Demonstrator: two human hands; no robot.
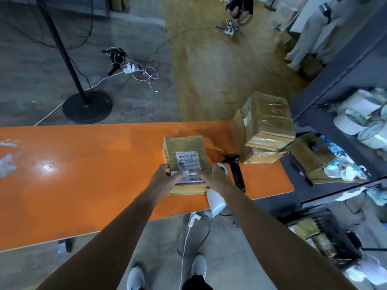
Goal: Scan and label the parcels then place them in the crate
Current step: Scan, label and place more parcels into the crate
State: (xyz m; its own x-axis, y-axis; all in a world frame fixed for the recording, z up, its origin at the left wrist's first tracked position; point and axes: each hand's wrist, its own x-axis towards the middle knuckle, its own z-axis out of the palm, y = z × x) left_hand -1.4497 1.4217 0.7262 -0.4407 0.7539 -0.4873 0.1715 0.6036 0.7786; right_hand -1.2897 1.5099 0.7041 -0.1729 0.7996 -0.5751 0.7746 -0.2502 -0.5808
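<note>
A brown taped parcel (186, 147) lies on the orange table (83, 174), carrying a printed barcode label on top. A fresh white label (192, 176) lies across its near end. My left hand (165, 176) rests on the parcel's near left corner, thumb at the side and fingers stretched over the white label. My right hand (213, 176) comes in from the right, its fingers pressing on the same label. A black handheld scanner (236, 170) lies on the table just right of my right hand. A black crate (326, 233) holding parcels sits on the floor at the lower right.
A white and blue label printer (215, 201) sits at the table's near edge under my right wrist. Stacked brown parcels (266, 124) fill the table's right end. A dark shelf (356, 80) with tape rolls stands at right. A fan stand (87, 107) and cables are beyond the table.
</note>
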